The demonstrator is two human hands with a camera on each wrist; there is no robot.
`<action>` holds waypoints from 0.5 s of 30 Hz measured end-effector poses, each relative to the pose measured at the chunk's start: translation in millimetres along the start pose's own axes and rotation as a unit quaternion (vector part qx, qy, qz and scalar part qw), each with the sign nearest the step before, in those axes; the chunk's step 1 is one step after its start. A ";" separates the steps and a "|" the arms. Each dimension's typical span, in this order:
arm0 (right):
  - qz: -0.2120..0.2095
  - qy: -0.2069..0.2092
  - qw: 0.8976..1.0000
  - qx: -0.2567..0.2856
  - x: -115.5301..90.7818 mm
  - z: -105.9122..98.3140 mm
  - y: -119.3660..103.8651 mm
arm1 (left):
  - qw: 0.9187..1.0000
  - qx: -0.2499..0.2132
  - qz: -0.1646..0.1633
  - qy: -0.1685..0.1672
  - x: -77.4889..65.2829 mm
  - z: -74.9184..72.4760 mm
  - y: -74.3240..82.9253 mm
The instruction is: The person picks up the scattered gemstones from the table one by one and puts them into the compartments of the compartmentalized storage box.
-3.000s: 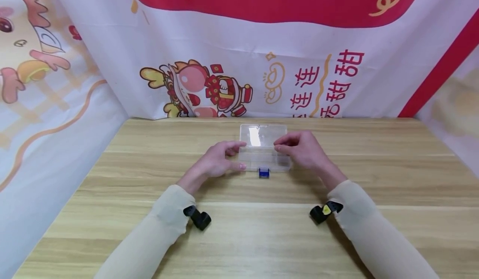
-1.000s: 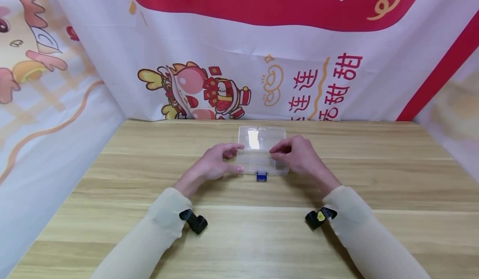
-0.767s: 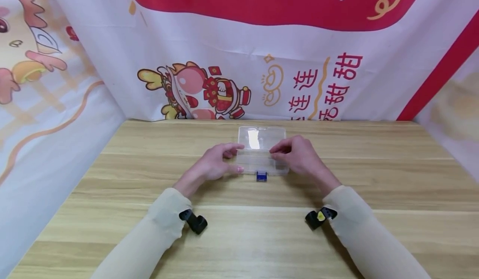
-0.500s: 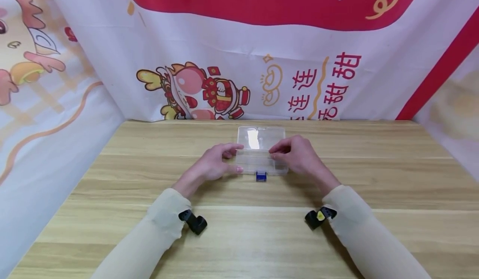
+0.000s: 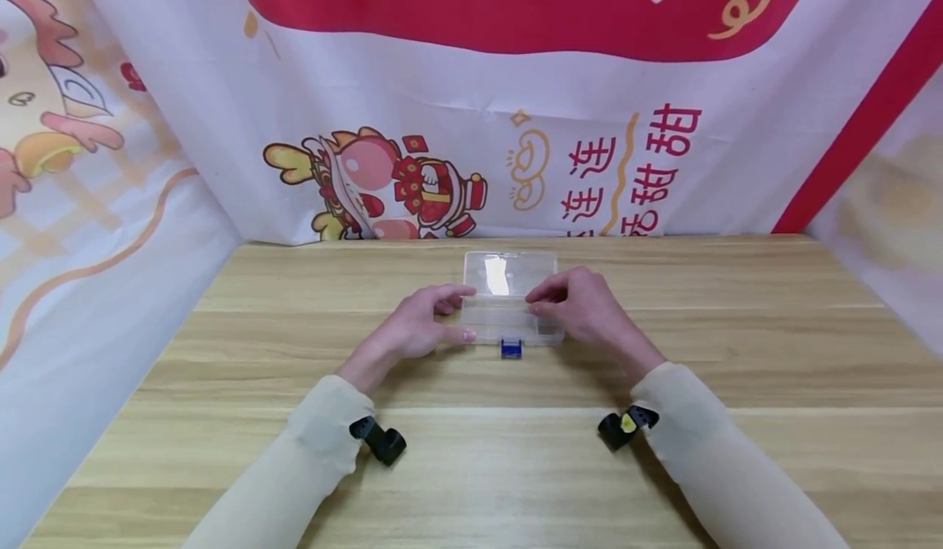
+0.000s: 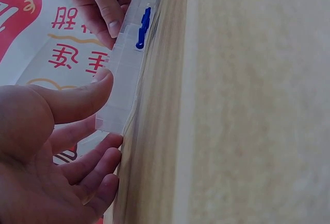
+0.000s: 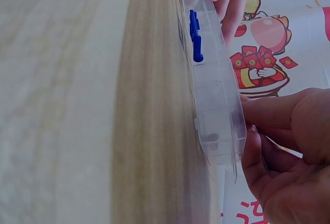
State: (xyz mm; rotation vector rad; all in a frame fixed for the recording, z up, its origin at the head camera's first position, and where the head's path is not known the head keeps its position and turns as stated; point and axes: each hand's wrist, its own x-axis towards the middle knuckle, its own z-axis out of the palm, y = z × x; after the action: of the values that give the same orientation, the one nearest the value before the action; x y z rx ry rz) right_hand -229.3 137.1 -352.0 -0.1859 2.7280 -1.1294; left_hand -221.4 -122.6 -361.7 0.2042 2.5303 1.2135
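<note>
A clear plastic compartment box (image 5: 489, 320) lies on the table, its clear lid (image 5: 525, 269) swung back and a blue latch (image 5: 512, 348) hanging at the front. My left hand (image 5: 421, 320) steadies the left end, thumb at the front rim and index finger at the hinge side; its other fingers are loosely bent below in the left wrist view. With thumb and curled fingers, my right hand (image 5: 584, 303) pinches what looks like a thin clear divider (image 5: 539, 326) near the box's right end. Fingertips hide most of that piece.
Beneath everything is a wood-grain table (image 5: 486, 467). A printed white and red cloth (image 5: 442, 74) rises along its back edge and both sides. Each sleeve carries a black wrist camera (image 5: 385, 443). A small green and red spot shows at the top edge of the left wrist view.
Since three seconds ago my right fingertips have shifted slightly left along the box. Over the last second both hands keep their places on it; the head view shifts a little.
</note>
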 end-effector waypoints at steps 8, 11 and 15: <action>-0.021 0.001 1.000 -0.005 0.4 -1.3 1.5 | 1.000 0.006 0.005 0.000 -0.2 0.0 -1.7; -0.038 0.004 0.999 -0.004 1.0 -2.6 4.2 | 1.000 0.009 0.008 0.001 -0.7 0.0 -1.9; -0.042 0.007 0.999 0.014 2.0 -4.7 8.5 | 1.000 0.006 0.009 -0.002 -0.5 0.7 -1.3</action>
State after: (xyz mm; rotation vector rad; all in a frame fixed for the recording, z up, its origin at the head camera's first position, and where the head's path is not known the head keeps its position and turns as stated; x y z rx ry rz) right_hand -232.7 145.9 -355.1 -0.2909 2.7387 -1.1940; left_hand -220.6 -123.1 -362.9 0.2322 2.5383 1.2037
